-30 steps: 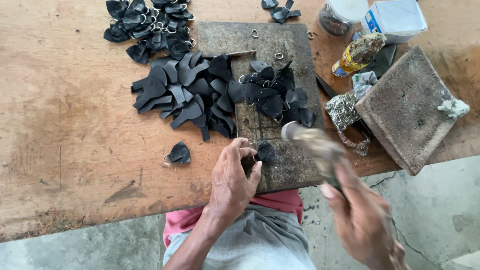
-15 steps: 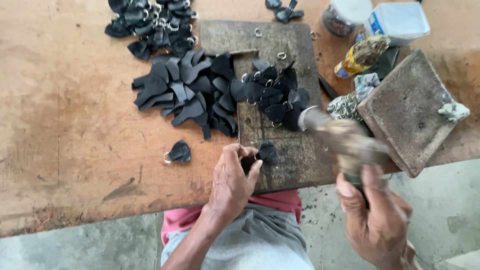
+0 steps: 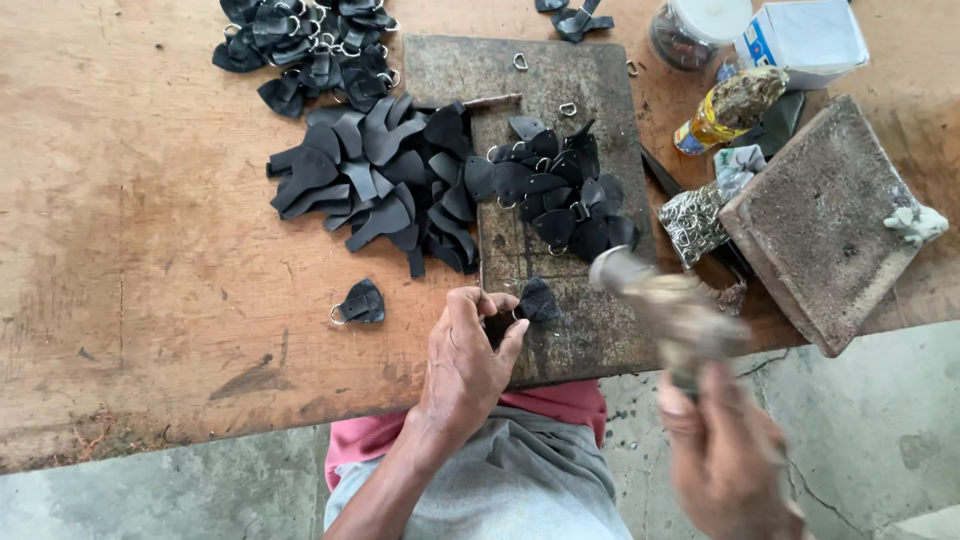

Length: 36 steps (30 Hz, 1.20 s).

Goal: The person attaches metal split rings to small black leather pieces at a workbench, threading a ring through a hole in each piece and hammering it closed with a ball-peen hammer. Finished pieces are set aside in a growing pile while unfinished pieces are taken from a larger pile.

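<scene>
My left hand (image 3: 468, 355) pinches a small black leather piece (image 3: 537, 300) against a dark metal slab (image 3: 560, 110) set on the wooden bench. My right hand (image 3: 725, 455), blurred with motion, grips a hammer (image 3: 665, 305) whose head hovers just right of the leather piece, above the slab. A pile of black leather cut-outs (image 3: 375, 180) lies left of the slab, and a second heap with metal rings (image 3: 560, 195) rests on the slab itself. One single folded piece with a ring (image 3: 360, 303) lies alone on the wood.
More ringed black pieces (image 3: 305, 45) are heaped at the top left. To the right stand a stone block (image 3: 820, 220), a yellow bottle (image 3: 725, 110), a white box (image 3: 805, 40), a clear jar (image 3: 695, 30) and a bag of metal rings (image 3: 692, 222). Bench edge runs near my lap.
The hammer in my right hand has swung up and right, then back down toward the leather piece. My left hand has kept its hold at the same spot on the slab.
</scene>
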{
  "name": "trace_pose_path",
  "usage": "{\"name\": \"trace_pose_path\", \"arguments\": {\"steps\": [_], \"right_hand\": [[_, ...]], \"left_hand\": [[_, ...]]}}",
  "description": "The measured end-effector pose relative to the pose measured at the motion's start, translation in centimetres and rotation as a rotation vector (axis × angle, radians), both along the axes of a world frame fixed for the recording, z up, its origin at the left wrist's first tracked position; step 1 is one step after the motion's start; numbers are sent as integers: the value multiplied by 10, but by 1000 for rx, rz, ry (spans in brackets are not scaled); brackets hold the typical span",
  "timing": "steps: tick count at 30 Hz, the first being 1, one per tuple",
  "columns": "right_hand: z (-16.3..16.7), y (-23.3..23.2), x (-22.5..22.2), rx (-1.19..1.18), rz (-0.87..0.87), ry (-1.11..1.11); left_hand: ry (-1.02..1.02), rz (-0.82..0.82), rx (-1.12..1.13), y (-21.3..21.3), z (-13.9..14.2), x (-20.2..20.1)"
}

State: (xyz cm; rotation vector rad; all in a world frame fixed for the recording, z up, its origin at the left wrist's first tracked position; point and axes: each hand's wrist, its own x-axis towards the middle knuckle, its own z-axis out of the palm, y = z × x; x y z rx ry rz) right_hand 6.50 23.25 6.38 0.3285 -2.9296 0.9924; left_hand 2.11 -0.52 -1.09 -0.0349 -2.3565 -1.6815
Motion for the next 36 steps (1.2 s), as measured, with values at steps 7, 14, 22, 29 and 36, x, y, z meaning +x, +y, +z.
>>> {"name": "trace_pose_path", "arguments": {"steps": [7, 14, 22, 29, 36], "right_hand": [[-14, -4, -24, 9, 300, 136], [-22, -11, -8, 151, 204, -35], [-17, -7, -23, 26, 70, -31], [-25, -23, -39, -18, 224, 9], [-37, -18, -51, -183, -57, -117]], "left_hand": [[43, -11, -57, -1, 1, -1], [22, 0, -10, 0, -1, 0], [-69, -10, 17, -2, -2, -1], [-46, -20, -78, -12, 17, 2], [56, 136, -539, -83, 43, 27]]}}
